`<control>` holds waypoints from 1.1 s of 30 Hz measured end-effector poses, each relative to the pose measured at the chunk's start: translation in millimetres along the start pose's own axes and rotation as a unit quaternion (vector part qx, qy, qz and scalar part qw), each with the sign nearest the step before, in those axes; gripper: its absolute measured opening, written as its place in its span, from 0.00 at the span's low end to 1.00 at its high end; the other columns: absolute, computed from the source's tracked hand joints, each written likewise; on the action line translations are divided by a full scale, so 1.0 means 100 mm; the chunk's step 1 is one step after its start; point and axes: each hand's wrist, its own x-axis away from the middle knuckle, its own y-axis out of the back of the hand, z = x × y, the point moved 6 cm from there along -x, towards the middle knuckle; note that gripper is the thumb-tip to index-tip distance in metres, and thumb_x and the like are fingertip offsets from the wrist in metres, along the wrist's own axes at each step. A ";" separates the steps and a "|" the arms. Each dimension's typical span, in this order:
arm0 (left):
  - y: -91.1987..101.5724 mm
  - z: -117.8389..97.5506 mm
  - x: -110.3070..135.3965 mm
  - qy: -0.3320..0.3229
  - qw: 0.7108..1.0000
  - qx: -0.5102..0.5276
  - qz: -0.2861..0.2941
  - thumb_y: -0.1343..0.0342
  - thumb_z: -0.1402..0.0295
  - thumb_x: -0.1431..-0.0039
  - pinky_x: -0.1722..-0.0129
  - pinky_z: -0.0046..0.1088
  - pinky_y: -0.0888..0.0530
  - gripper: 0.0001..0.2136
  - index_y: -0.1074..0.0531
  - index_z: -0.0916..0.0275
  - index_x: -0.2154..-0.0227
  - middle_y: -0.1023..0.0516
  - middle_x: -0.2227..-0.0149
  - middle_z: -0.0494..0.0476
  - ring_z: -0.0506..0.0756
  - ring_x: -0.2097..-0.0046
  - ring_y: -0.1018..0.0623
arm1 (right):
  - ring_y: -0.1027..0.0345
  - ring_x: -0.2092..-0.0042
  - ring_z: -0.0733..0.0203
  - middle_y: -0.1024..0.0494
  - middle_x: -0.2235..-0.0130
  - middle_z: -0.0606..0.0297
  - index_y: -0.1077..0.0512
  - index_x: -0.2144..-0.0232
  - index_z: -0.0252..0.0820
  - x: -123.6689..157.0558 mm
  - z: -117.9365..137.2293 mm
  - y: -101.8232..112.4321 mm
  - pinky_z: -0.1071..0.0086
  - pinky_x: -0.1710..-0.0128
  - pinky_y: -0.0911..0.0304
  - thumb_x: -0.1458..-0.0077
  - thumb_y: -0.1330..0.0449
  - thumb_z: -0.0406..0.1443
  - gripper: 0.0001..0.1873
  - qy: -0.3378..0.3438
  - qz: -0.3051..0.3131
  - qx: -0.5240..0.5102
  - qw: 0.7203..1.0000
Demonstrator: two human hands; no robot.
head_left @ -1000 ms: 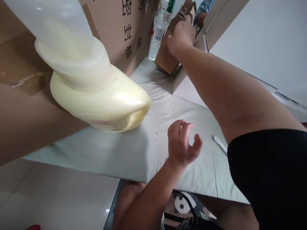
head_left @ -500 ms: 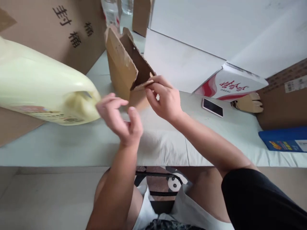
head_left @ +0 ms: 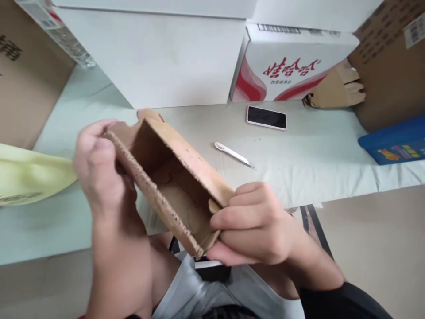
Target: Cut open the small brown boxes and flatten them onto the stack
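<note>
A narrow cardboard box (head_left: 146, 186) with a ragged cut rim is held tilted over the table's front edge, its open top facing me. My left hand (head_left: 102, 168) grips its far left end, fingers wrapped over the rim. At the near right end, my right hand (head_left: 255, 226) is closed on the wall, fingertips reaching inside. Nothing shows inside except the bare brown bottom. A white utility knife (head_left: 232, 153) lies on the cloth beyond the box. Left of my left hand is a pale yellow plastic jug (head_left: 33, 175), partly out of view.
A phone (head_left: 266, 118) lies before a white-and-red carton (head_left: 285, 66). Large white boxes (head_left: 172, 57) stand at the back, a clear bottle (head_left: 69, 40) beside them. At right are torn cardboard (head_left: 335, 91), a brown carton (head_left: 392, 66) and a blue box (head_left: 395, 141).
The cardboard box has been lifted and drawn toward me. My left hand has come away from near the jug and taken hold of the box. The knife now shows.
</note>
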 end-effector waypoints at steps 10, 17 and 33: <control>-0.09 0.00 -0.02 -0.027 0.999 0.017 -0.034 0.47 0.65 0.65 0.47 0.48 0.25 0.17 0.27 0.60 0.67 0.21 0.66 0.55 0.58 0.62 0.25 | 0.20 0.62 0.69 0.13 0.55 0.71 0.21 0.65 0.44 0.26 -0.38 0.17 0.70 0.71 0.36 0.26 0.43 0.39 0.15 -0.066 0.029 0.054 0.996; -0.01 0.08 0.15 -0.136 0.990 0.038 -0.024 0.43 0.55 0.50 0.51 0.38 0.27 0.16 0.27 0.62 0.64 0.27 0.65 0.55 0.56 0.60 0.26 | 0.20 0.55 0.63 0.23 0.33 0.61 0.24 0.46 0.48 0.31 -0.61 0.11 0.71 0.76 0.37 0.29 0.43 0.38 0.13 -0.189 0.035 0.137 0.972; 0.09 0.18 0.34 -0.085 0.990 -0.087 0.073 0.40 0.36 0.38 0.46 0.45 0.20 0.26 0.26 0.52 0.53 0.19 0.58 0.55 0.60 0.54 0.16 | 0.22 0.50 0.50 0.20 0.41 0.55 0.28 0.41 0.54 0.44 -1.01 -0.13 0.60 0.66 0.24 0.34 0.39 0.44 0.20 -0.257 -0.164 0.013 0.952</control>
